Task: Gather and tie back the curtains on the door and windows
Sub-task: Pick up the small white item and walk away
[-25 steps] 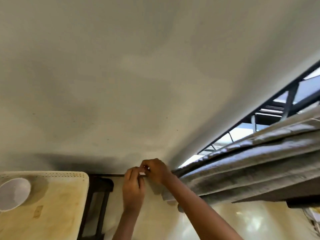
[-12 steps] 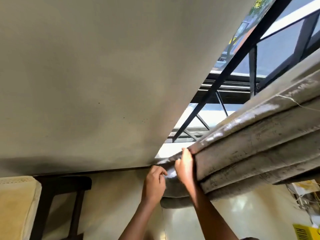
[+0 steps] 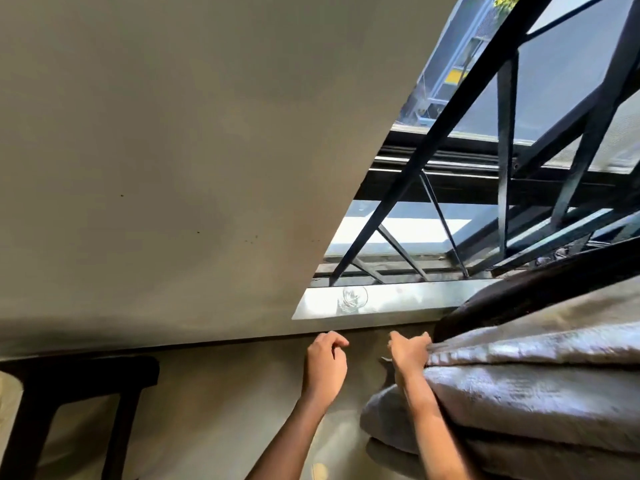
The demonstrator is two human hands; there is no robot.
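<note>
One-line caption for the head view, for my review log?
Right hand grips the gathered grey curtain below the window sill; left hand curled beside it; glass on the sill.

Gathered curtain (image 3: 536, 386) past the right edge; chair (image 3: 86, 374) past the bottom
</note>
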